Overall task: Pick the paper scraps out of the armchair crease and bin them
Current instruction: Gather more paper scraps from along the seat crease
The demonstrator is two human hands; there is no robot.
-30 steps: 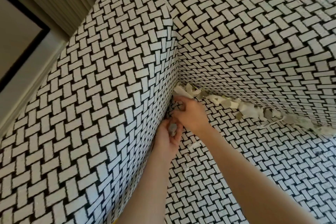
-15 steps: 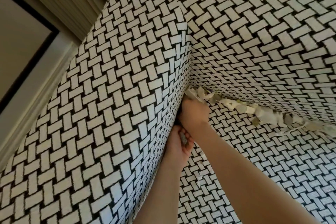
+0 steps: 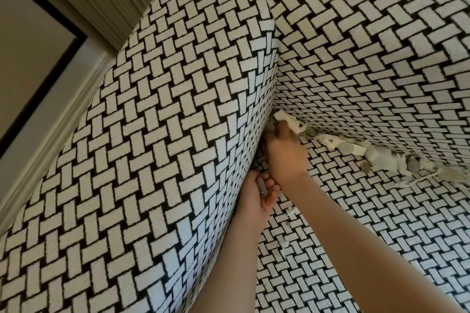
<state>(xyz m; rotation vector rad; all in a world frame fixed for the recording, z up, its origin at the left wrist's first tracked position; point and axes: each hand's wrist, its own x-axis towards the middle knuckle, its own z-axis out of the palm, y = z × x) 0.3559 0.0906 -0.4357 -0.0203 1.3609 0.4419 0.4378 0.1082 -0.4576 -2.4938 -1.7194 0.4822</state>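
Head view: the right hand (image 3: 286, 157) has moved deeper into the far corner, pinching a white scrap (image 3: 287, 119); the left hand (image 3: 256, 201) stays clenched on greyish bits. More scraps (image 3: 381, 157) line the crease rightward, so much picking remains.

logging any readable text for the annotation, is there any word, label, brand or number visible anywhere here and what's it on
None can be read.
Paper scraps in the armchair crease: no print can be made out.
Stack of small round grey discs in the left hand: no marking readable.
The right hand carries nothing written.
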